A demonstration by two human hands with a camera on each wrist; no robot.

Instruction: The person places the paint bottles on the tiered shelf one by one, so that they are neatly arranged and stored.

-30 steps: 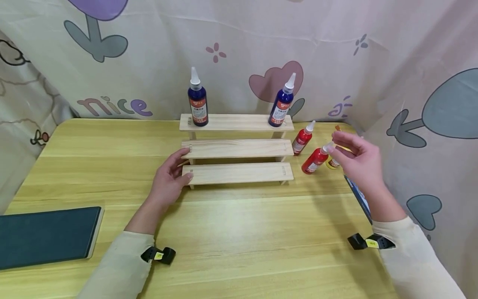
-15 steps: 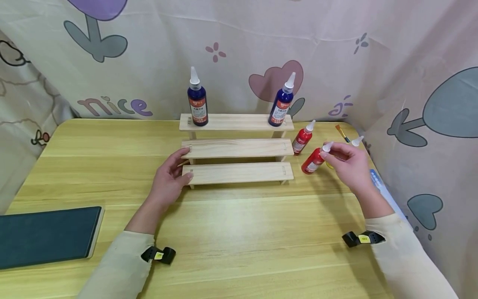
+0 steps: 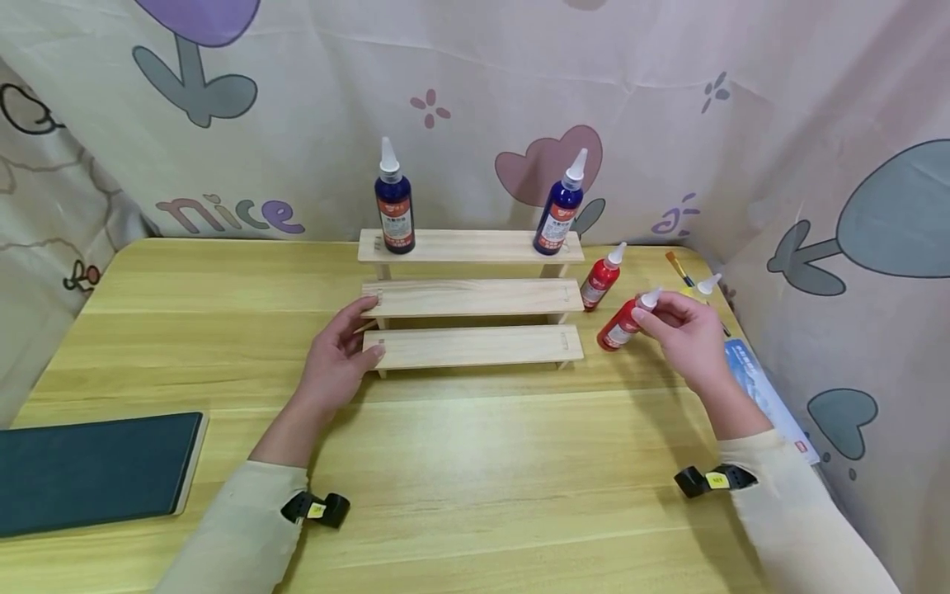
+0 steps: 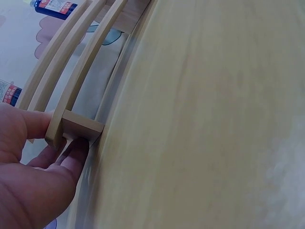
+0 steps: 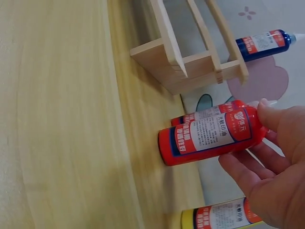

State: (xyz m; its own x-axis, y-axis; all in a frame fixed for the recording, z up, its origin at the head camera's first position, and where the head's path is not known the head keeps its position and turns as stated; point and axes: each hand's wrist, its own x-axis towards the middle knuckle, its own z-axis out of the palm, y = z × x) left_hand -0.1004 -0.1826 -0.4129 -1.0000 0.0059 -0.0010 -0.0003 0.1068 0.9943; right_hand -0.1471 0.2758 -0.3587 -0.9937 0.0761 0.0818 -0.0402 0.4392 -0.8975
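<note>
Right of the rack [image 3: 475,348], the nearer red bottle [image 3: 619,327], likely light, slick and squeezable, is pinched at the shoulder, probably its best hold, by the right hand [image 3: 688,337], the rack's end gripped by the left hand [image 3: 332,356]!

Bottles [image 3: 395,213] stand atop the rack [image 3: 472,297] and to its right.

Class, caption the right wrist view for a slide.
Right-hand grip holds a red stamp-ink bottle, a second red bottle behind it, near a tiered wooden rack.
</note>
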